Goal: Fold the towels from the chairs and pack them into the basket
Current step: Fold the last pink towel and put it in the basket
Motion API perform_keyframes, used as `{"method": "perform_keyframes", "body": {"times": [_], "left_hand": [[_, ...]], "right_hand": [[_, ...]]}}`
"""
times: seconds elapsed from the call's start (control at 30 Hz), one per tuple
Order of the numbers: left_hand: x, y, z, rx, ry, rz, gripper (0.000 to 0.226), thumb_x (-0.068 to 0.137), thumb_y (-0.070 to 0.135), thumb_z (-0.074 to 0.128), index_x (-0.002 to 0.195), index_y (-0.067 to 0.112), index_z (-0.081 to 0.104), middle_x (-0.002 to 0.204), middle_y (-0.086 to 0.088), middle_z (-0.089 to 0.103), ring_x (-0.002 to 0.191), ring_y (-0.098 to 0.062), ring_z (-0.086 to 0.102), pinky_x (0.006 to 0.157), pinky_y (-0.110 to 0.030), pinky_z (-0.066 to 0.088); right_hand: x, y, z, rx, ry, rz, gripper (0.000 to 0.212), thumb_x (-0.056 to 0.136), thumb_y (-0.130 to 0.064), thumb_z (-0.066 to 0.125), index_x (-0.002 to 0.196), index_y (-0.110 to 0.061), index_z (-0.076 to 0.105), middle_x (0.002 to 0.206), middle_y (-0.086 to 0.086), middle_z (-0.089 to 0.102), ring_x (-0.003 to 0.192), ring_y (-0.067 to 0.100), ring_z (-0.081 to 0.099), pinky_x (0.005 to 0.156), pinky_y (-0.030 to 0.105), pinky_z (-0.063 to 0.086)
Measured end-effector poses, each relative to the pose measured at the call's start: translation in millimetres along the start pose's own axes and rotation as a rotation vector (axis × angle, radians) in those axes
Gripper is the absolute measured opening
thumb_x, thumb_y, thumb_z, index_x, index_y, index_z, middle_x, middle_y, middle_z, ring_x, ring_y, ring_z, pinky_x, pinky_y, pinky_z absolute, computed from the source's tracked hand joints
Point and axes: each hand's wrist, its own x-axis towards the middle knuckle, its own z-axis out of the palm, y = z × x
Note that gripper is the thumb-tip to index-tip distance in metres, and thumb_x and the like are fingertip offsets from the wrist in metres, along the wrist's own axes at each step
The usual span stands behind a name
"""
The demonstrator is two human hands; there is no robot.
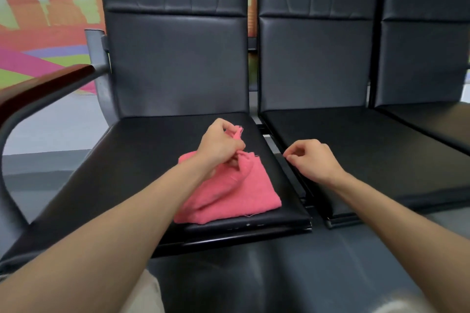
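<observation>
Pink towel (230, 193) on L chair seat (142, 160), partly folded.
Head view: L hand (220, 146) pinches towel's far edge, lifting it; R hand (311, 157) hovers over seat gap, fingers loosely curled, holding nothing.

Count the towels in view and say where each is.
1. The pink towel lies on the seat of the left chair, its far corner pinched by the left hand. More may be out of frame.
</observation>
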Motion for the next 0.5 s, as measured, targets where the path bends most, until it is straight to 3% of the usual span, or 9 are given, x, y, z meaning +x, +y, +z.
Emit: {"method": "perform_keyframes", "body": {"times": [0.1,0.17,0.23,0.3,0.37,0.43,0.5], "left_hand": [[0.9,-12.8,23.6,0.142,-0.262,-0.097,0.038,0.09,-0.003,0.056,0.125,0.006,0.043,0.068,-0.006,0.057,0.04,-0.013,0.058,0.054,-0.033,0.057],[-1.7,-17.5,29.6,0.132,-0.417,-0.188,0.052,0.092,-0.003,0.052,0.138,0.012,0.034,0.072,-0.012,0.058,0.051,-0.017,0.063,0.064,-0.034,0.06],[0.4,-18.8,27.5,0.074,-0.414,-0.176,0.056,0.093,-0.004,0.048,0.144,0.013,0.031,0.083,-0.013,0.057,0.061,-0.02,0.066,0.071,-0.036,0.061],[4.5,-20.7,18.9,0.098,-0.308,-0.071,0.039,0.093,-0.005,0.047,0.13,0.006,0.045,0.084,-0.01,0.058,0.067,-0.023,0.065,0.077,-0.042,0.059],[9.6,-24.5,3.3,0.348,-0.201,0.11,0.023,0.091,-0.002,0.048,0.104,0.014,0.059,0.083,-0.003,0.063,0.079,-0.021,0.064,0.086,-0.042,0.054],[9.8,-28.7,-15.5,0.659,-0.217,0.254,0.024,0.089,0.003,0.05,0.088,0.024,0.061,0.092,0.006,0.064,0.094,-0.016,0.061,0.091,-0.032,0.047],[7.9,-35.8,-32.2,0.857,-0.322,0.293,0.023,0.088,0.004,0.052,0.093,0.023,0.065,0.102,0.003,0.06,0.101,-0.017,0.058,0.093,-0.026,0.043]], "right_hand": [[-4.6,8.9,-1.3,-0.037,-0.047,-0.039,0.017,0.088,-0.015,0.057,0.087,-0.025,0.071,0.084,-0.008,0.066,0.083,0.007,0.056,0.073,0.014,0.035],[-8.3,11.6,-1.5,-0.054,-0.073,-0.072,0.017,0.088,-0.014,0.058,0.093,-0.02,0.073,0.088,-0.007,0.066,0.085,0.006,0.055,0.075,0.013,0.035],[-12.0,10.5,-2.2,-0.044,-0.084,-0.112,0.018,0.089,-0.013,0.058,0.097,-0.018,0.073,0.089,-0.007,0.065,0.085,0.005,0.055,0.076,0.013,0.035],[-16.0,3.8,-2.2,-0.031,-0.082,-0.184,0.018,0.089,-0.012,0.058,0.097,-0.018,0.073,0.086,-0.011,0.062,0.076,0.0,0.053,0.073,0.011,0.035],[-21.9,-8.5,0.0,-0.009,-0.091,-0.297,0.016,0.087,-0.013,0.06,0.093,-0.019,0.073,0.084,-0.012,0.063,0.071,-0.001,0.053,0.069,0.011,0.035],[-28.2,-22.2,4.9,0.009,-0.144,-0.411,0.013,0.088,-0.017,0.062,0.092,-0.019,0.074,0.087,-0.01,0.066,0.073,0.002,0.055,0.071,0.011,0.037],[-32.8,-33.1,11.6,-0.015,-0.258,-0.478,0.014,0.091,-0.025,0.061,0.094,-0.019,0.073,0.086,-0.011,0.065,0.075,0.002,0.054,0.072,0.009,0.038]]}}
